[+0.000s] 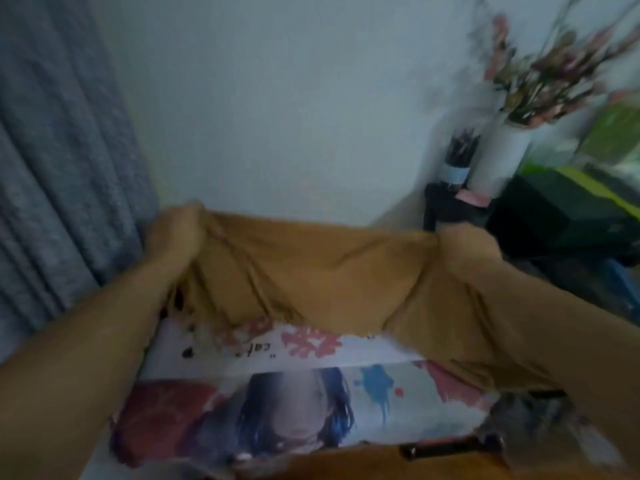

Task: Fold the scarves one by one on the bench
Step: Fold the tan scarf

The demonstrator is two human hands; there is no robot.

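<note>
Left hand [175, 230] grasping one top corner of the mustard scarf [311, 268], fingers clenched in the cloth, right hand [464, 244] bunching the other, scarf hanging above the printed tabletop [346, 403] — best keep corners level and taut before lowering it flat.

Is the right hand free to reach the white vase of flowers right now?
Probably not: the right hand grips one end of the mustard scarf, stretched across to the left hand. The white vase stands beyond it; reaching means dropping that grip.

scarf [311, 271] above poster [277, 393], vase [498, 157] right
</note>
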